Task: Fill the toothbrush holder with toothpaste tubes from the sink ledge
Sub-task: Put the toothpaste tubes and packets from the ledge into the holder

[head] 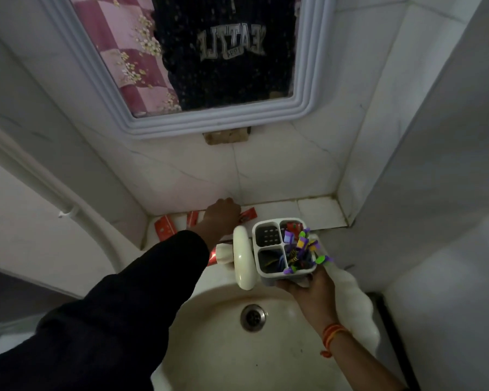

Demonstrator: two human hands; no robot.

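Home bathroom: white basin w/ drain, tap, framed mirror, tiled walls.

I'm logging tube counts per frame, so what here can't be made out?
- Head view: left hand covers the tube it reaches for; grip unclear.
- Sleeve hides part of the ledge.
- Holder, in right hand: red item in the far compartment too small to identify.
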